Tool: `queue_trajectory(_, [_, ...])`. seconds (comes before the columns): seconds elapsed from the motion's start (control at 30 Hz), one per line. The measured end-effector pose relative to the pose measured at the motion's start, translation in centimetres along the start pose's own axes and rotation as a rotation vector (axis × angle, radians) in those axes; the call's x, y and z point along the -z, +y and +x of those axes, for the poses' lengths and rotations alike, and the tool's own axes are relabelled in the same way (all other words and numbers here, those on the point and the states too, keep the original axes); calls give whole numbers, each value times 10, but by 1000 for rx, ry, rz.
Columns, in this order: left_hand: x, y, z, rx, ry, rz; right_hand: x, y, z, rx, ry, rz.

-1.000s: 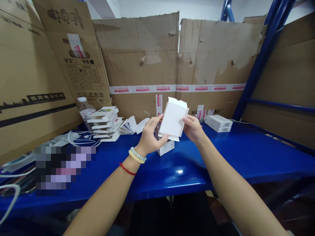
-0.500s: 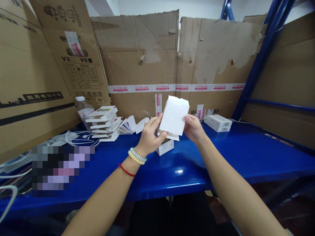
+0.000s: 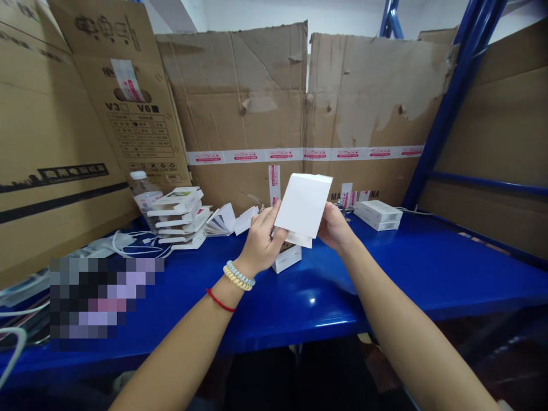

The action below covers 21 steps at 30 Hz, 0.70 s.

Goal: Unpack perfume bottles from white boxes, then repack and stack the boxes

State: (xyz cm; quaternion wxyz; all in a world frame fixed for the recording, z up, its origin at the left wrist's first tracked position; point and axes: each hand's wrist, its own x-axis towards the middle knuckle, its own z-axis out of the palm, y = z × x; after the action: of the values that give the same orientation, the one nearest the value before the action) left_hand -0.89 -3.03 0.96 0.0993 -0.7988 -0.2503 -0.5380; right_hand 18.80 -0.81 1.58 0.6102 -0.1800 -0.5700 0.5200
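Two bare hands are at work over a blue desk [image 3: 428,274]. The left hand [image 3: 262,237] grasps a white card piece [image 3: 303,205] at its lower left, thumb in front, other fingers along the edge and behind. The right hand [image 3: 336,228] is curled in at the right edge and appears to be gripping it there; its fingertips are hidden by the card. The piece is held up off the desk, tilted, broad blank face toward the wearer, a flap showing at its lower end. Whether anything lies within it cannot be told.

Containers. Just below and behind the card: a small white box [image 3: 287,260] standing on the desk, open at the top, something brownish showing in its mouth; contents not identifiable, part covered by the left hand and card. Left: an uneven stack of shallow white boxes [image 3: 182,220], the topmost bearing a greenish patch. Behind that stack, a clear bottle [image 3: 145,194], white-capped, labelled; fill level unreadable. Right, well apart from the hands: closed white boxes [image 3: 379,216], interior not visible.

Between stack and left hand: a booklet [image 3: 221,220], leaves partly spread. White cables [image 3: 141,245] lie in front of the stack.
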Motion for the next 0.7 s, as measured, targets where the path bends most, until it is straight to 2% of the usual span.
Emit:
queue_trajectory(0.17, [-3,1,-1,-6,-33,51,-2,4,1,39,34,30])
queue_trajectory(0.47, [-1,4,0,-75,-27,54,-5,-1,-1,50,-7,17])
queue_trajectory(0.7, [1,9,1,-29,-53,38,-6,-2,-2,26,-23,44])
